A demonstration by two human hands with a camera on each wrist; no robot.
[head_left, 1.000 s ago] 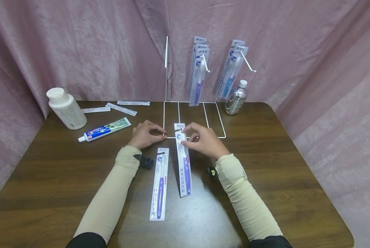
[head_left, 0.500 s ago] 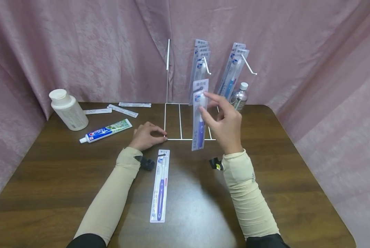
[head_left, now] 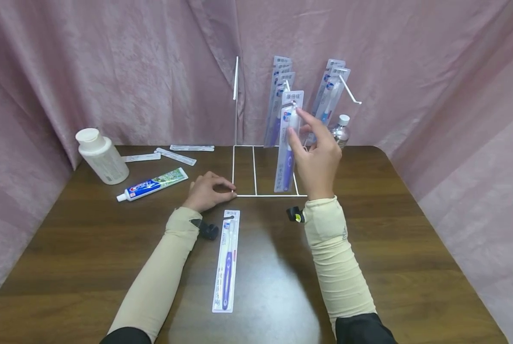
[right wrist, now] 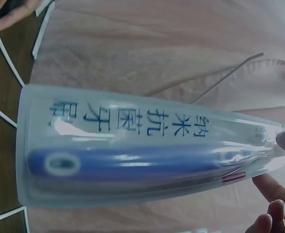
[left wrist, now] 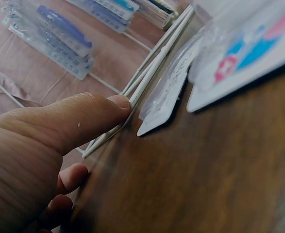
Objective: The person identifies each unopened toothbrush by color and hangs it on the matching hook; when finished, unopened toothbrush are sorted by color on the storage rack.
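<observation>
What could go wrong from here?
1. The right hand pinches the toothpaste pack... rather, the toothbrush pack only near its top; it could swing or slip.
2. Packs already crowd the middle hook; they may get knocked.
3. The left hand touches only one corner of the rack base; it might tip.

Chinese characters 纳米抗菌牙刷 in blue down the clear front of the held toothbrush pack (right wrist: 147, 145), small grey lettering at its head end too blurred to read, other labels illegible
</observation>
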